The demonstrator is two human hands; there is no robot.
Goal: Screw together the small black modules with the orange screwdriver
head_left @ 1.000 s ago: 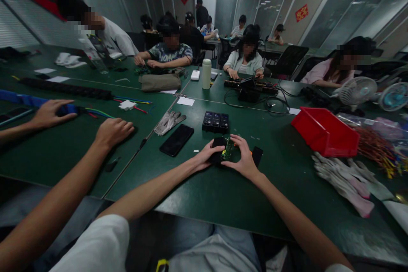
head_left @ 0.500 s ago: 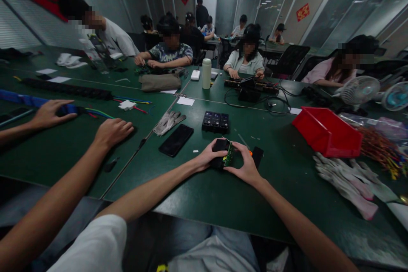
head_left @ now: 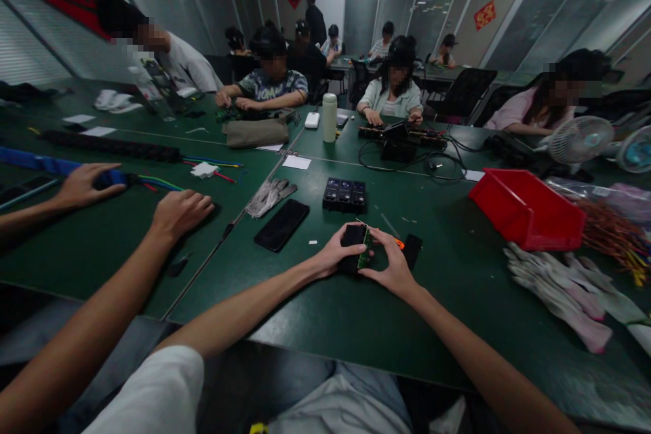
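My left hand grips a small black case from its left side, over the green table. On the case's right side a green circuit board stands on edge, with my right hand pinching it at the near and far ends. Just beyond my hands sits a black module with three sections. A dark flat piece and an orange item lie right of my right hand. To the left is a black phone.
A co-worker's hands rest at the left near a blue strip and wires. Gloves lie beyond the phone. At right are a red bin, more gloves and copper wires. A bottle stands further back.
The view has shifted slightly. Both my hands stay at the case and board, and the fingers around them have moved a little. The standing person in the back has moved slightly left.
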